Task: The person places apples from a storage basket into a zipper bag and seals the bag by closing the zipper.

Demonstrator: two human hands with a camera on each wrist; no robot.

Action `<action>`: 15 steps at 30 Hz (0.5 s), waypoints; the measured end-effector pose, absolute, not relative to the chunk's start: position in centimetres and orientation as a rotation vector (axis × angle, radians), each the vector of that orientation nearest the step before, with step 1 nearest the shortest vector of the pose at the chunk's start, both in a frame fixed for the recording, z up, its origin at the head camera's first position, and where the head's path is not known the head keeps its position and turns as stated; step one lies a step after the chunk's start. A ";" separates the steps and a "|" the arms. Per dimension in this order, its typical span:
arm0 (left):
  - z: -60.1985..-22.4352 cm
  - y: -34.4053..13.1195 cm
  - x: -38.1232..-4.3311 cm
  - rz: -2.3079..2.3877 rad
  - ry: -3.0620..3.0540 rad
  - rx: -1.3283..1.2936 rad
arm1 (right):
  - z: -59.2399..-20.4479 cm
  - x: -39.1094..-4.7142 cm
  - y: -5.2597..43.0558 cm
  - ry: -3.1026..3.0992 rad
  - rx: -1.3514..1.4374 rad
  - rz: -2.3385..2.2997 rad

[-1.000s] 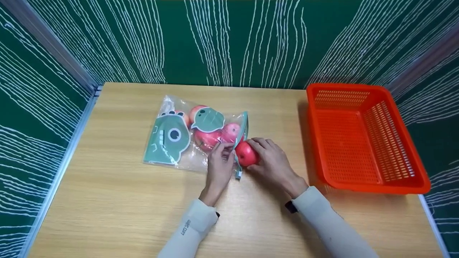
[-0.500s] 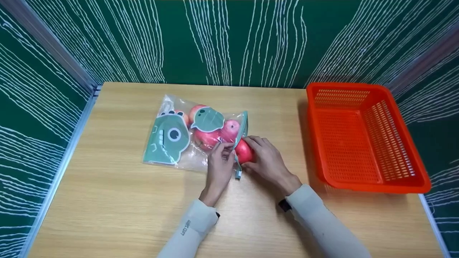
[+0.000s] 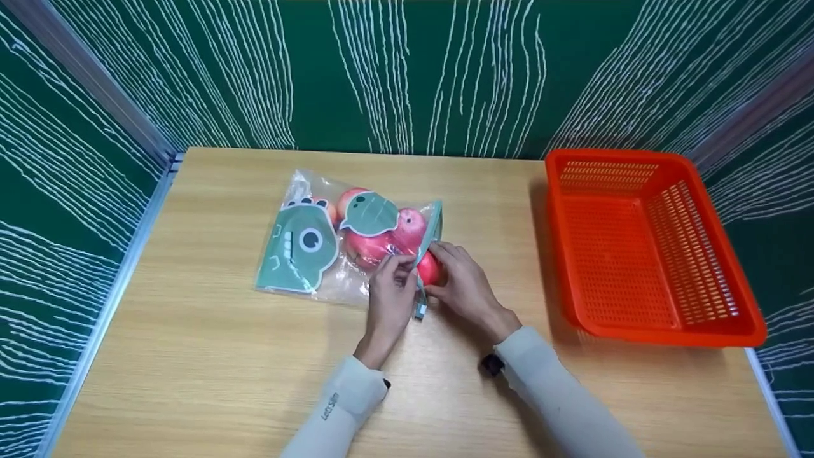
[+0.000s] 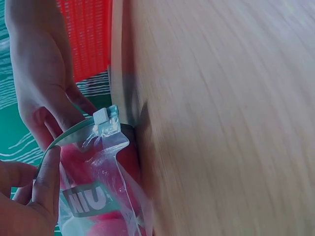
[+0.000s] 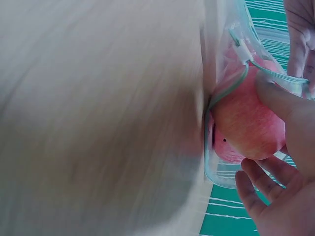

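A clear zip bag with green dinosaur prints lies on the table, several red apples inside it. At its mouth on the right, my left hand pinches the green zip edge between thumb and fingers. My right hand grips a red apple, thumb on one side and fingers on the other. In the right wrist view that apple sits in the bag's mouth, with another apple behind it. The white zip slider hangs at the near end of the zip edge.
An orange-red plastic basket with slotted walls stands on the right of the wooden table. Green panels with white wavy lines rise behind the table and along both sides.
My right hand has moved left with the apple, pushing it further into the bag's mouth. My left hand keeps its place on the bag's edge. The basket has not moved.
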State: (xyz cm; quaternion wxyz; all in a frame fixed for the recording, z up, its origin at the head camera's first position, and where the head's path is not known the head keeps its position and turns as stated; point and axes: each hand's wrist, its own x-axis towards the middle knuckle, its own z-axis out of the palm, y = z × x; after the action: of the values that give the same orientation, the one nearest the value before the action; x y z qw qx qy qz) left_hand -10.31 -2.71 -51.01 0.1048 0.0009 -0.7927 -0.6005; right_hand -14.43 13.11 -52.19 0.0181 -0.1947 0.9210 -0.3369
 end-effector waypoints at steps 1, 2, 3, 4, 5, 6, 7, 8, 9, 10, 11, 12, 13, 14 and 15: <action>-51.0 -2.7 -10.3 -1.765 -2.333 0.000 | -52.3 -14.5 13.0 2.858 -0.607 -1.052; -51.0 -2.7 -10.3 -1.759 -2.327 -0.004 | -52.4 -14.5 12.9 2.856 -0.619 -1.064; -51.0 -2.7 -10.3 -1.754 -2.320 -0.007 | -52.4 -14.6 12.8 2.857 -0.637 -1.075; -51.0 -2.7 -10.3 -1.751 -2.313 -0.010 | -52.5 -14.7 12.7 2.856 -0.660 -1.091; -51.0 -2.7 -10.3 -1.747 -2.305 -0.015 | -52.6 -14.8 12.7 2.855 -0.684 -1.103; -51.0 -2.7 -10.3 -1.743 -2.298 -0.019 | -52.7 -14.9 12.6 2.850 -0.712 -1.116; -51.0 -2.7 -10.4 -1.737 -2.292 -0.021 | -52.8 -15.1 12.5 2.840 -0.736 -1.131; -50.9 -2.7 -10.4 -1.732 -2.286 -0.024 | -52.9 -15.2 12.4 2.828 -0.758 -1.150; -50.9 -2.7 -10.4 -1.728 -2.282 -0.023 | -52.9 -15.3 12.3 2.814 -0.771 -1.163; -50.8 -2.7 -10.4 -1.725 -2.279 -0.023 | -53.0 -15.4 12.2 2.798 -0.781 -1.177; -50.8 -2.7 -10.4 -1.722 -2.278 -0.023 | -53.1 -15.6 12.1 2.784 -0.793 -1.191; -50.7 -2.7 -10.4 -1.720 -2.278 -0.020 | -53.2 -15.7 12.0 2.769 -0.801 -1.209; -50.6 -2.8 -10.4 -1.719 -2.279 -0.017 | -53.3 -15.7 11.9 2.757 -0.806 -1.224; -50.6 -2.8 -10.5 -1.719 -2.280 -0.014 | -53.4 -15.8 11.8 2.747 -0.817 -1.238; -50.6 -2.8 -10.5 -1.718 -2.283 -0.012 | -53.5 -15.9 11.7 2.737 -0.824 -1.249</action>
State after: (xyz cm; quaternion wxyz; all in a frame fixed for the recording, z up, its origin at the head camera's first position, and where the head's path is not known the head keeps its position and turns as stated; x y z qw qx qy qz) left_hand -10.46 -2.82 -50.56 0.1418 -0.0042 -0.7909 -0.5953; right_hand -15.91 11.72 -53.48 0.0111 -0.2640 0.8774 -0.4005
